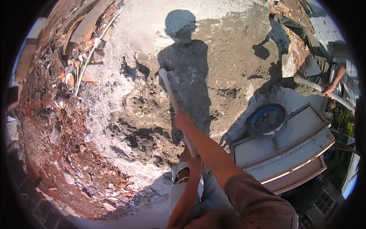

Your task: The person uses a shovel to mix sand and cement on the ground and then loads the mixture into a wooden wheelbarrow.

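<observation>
Both my hands are closed round a long, pale pole-like handle (pixel 172 95), which slopes from in front of my legs out over the wet grey mortar mix (pixel 232 49). My right hand (pixel 183 120) grips it around its middle. Lower down and closer to my body, my left hand (pixel 195 166) wraps round it. The far end of the handle looks rounded and lies over my shadow on the mix; I cannot make out a tool head there. Lumps and dark hollows mark the mix below my hands.
On the right, a co-worker's hand (pixel 328 89) holds another pale pole. A wheel with a blue rim (pixel 267 119) lies beside long pale panels (pixel 282 147). Rubble and litter (pixel 76 152) cover the left side, with a thin white strip (pixel 95 45) and boards (pixel 91 21).
</observation>
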A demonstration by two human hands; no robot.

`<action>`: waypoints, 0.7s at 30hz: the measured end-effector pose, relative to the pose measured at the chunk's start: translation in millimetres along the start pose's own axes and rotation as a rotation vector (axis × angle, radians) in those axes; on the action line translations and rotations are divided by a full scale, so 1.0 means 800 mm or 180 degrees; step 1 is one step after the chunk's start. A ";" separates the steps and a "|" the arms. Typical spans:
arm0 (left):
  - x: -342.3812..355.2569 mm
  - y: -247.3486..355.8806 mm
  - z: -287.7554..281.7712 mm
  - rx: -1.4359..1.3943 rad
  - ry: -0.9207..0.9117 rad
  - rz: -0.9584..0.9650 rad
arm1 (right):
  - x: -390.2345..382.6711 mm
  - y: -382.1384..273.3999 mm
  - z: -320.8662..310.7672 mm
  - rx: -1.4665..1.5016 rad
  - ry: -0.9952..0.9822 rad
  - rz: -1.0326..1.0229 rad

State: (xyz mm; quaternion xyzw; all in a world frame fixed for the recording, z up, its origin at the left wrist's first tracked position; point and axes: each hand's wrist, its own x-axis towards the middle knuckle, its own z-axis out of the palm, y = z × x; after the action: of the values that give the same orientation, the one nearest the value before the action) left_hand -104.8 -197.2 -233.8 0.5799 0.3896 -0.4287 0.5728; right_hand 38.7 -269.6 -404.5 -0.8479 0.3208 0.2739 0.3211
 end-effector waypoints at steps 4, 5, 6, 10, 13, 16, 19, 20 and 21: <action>-0.035 0.040 0.013 0.0857 -0.0262 0.0255 | 0.001 0.027 -0.016 -0.0007 -0.0102 -0.0389; -0.050 0.049 0.018 0.1322 -0.0386 0.0280 | 0.024 0.070 -0.009 -0.0207 -0.0327 -0.0801; -0.051 0.052 0.018 0.1784 -0.0373 0.0609 | 0.031 0.087 -0.015 0.0118 -0.0492 -0.0661; -0.088 0.050 0.018 0.3085 -0.0375 0.1449 | -0.010 0.124 -0.048 0.2765 -0.0620 0.1265; -0.171 0.064 0.018 0.3963 -0.0654 0.1337 | -0.157 0.121 -0.118 0.4030 -0.0211 0.1698; -0.255 0.080 0.001 0.4973 -0.0990 0.1334 | -0.268 0.156 -0.119 0.4949 -0.0079 0.1708; -0.347 0.106 -0.004 0.5872 -0.1359 0.1303 | -0.386 0.173 -0.120 0.6364 0.0249 0.1983; -0.379 0.108 -0.006 0.6200 -0.1533 0.1295 | -0.425 0.179 -0.126 0.6731 0.0284 0.2024; -0.414 0.111 -0.001 0.6498 -0.1745 0.1348 | -0.457 0.194 -0.133 0.7108 0.0365 0.2031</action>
State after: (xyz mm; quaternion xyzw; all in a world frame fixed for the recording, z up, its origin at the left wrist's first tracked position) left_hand -129.6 -187.4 107.7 0.7236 -0.4020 -0.5587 -0.0513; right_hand -280.8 -303.0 -147.9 0.0148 0.5968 -0.1316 0.7914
